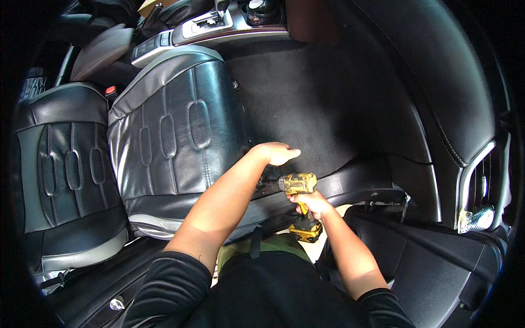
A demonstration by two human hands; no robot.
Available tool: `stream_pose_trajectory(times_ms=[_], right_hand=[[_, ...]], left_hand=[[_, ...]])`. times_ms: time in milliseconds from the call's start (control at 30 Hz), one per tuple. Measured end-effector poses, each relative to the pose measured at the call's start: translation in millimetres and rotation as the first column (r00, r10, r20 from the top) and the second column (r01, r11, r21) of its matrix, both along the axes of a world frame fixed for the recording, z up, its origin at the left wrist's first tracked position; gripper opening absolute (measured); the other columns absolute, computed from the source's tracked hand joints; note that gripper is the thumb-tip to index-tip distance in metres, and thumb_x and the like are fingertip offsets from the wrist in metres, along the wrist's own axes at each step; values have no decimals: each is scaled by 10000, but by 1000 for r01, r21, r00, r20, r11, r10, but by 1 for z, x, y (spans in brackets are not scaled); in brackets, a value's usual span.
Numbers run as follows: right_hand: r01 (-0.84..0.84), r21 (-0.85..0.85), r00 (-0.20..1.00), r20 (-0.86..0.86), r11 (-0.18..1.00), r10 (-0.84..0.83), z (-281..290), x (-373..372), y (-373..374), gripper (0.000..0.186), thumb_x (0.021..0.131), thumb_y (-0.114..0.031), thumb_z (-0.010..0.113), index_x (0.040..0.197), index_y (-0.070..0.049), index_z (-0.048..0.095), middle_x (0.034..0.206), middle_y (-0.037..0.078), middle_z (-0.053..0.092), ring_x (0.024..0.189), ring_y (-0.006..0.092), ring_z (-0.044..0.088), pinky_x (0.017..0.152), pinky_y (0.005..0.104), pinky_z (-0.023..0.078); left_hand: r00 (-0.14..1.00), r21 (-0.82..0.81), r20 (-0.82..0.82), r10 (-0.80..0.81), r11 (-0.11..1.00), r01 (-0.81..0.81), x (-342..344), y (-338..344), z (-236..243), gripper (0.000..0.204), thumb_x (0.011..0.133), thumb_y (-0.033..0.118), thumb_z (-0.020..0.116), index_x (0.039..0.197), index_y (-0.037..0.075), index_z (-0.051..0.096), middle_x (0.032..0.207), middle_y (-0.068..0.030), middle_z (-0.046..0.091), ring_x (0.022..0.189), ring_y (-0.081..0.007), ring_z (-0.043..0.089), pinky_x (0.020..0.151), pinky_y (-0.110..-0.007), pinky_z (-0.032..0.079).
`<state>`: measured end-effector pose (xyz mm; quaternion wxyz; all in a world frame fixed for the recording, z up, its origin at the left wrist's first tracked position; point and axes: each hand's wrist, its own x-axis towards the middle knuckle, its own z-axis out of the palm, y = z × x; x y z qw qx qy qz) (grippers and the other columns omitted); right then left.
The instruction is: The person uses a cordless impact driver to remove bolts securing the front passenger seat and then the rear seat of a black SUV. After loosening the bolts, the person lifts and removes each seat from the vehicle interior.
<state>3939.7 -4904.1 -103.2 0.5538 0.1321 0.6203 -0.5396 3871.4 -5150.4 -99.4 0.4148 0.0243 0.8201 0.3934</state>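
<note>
Front passenger seat point(169, 123) is in place; the work looks unfinished.
Right hand point(313, 204) grips an impact driver point(299, 183); just beyond it is the left hand point(278, 153), hold unclear.

Gear lever point(221, 6) and red seat-belt buckle point(111, 89)

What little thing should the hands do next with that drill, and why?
Maybe the right hand should gently check the drill is lined up. Its nose points at the low front of the seat, but I can't tell whether the tip touches anything. The left hand is close by, off the drill.
</note>
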Motion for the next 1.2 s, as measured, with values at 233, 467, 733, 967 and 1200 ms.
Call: stream_pose_trajectory(times_ms=[233,467,733,967,1200], right_hand=[[257,-137,966,1,957,-259,-10,31,15,402,812,-26,743,1201,-25,643,994,78,721,751,168,682,549,282,532],[429,-142,903,79,892,-421,-11,48,34,398,831,-60,732,1215,-27,633,992,102,724,573,171,604,520,301,518],[401,-66,916,56,914,-397,-37,64,34,407,829,-76,734,1223,-49,636,1022,88,721,602,160,601,561,309,518],[537,-177,836,-18,825,-548,-39,83,38,412,818,-36,726,1219,-49,632,1028,100,715,775,184,668,575,307,546],[629,-123,765,-77,768,-639,-42,84,55,406,802,10,707,1197,-34,625,1050,108,688,890,207,680,568,317,555]], left_hand=[[976,-112,-178,-126,988,107,0,-3,-22,408,986,314,499,1097,-16,713,1131,-242,695,1065,-384,667,927,-444,507],[922,-196,-78,-379,913,359,-3,-3,-45,407,817,131,579,1200,43,684,1168,-206,701,1097,-352,665,908,-403,521],[865,-387,97,-492,782,488,13,16,-65,560,647,178,879,1162,23,724,1176,-181,716,1086,-340,691,882,-453,569],[791,-245,-117,-600,789,563,15,18,-70,540,744,368,815,1197,94,703,1181,-148,711,1115,-359,659,914,-453,528],[922,289,-27,386,886,-362,-13,16,-54,188,869,197,597,947,40,664,803,-149,697,763,-213,670,686,-395,518]])
